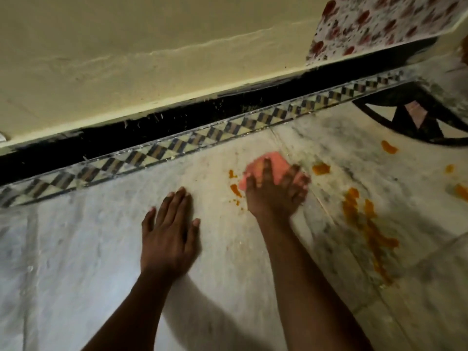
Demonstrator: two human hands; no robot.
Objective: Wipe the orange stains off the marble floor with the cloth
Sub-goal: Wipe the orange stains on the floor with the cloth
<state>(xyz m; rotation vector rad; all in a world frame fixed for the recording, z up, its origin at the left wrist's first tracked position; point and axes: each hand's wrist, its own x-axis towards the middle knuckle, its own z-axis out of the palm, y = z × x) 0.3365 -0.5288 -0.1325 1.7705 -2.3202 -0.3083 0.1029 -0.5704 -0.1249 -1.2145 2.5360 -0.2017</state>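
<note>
My right hand (276, 193) presses flat on a pink cloth (274, 162) against the white marble floor (76, 249), fingers spread over it; the hand is blurred. Small orange stains (235, 191) lie just left of the cloth. A long orange smear (367, 224) runs down the floor to the right of my right forearm, and separate orange blobs (321, 168) sit further right. My left hand (168, 236) rests palm-down on bare marble to the left, fingers apart, holding nothing.
A checkered tile border (177, 145) and a black skirting (152, 127) run along the cream wall (126, 59) ahead. A floral fabric (379, 24) hangs at the top right. A dark inlay pattern (405, 122) marks the floor at right.
</note>
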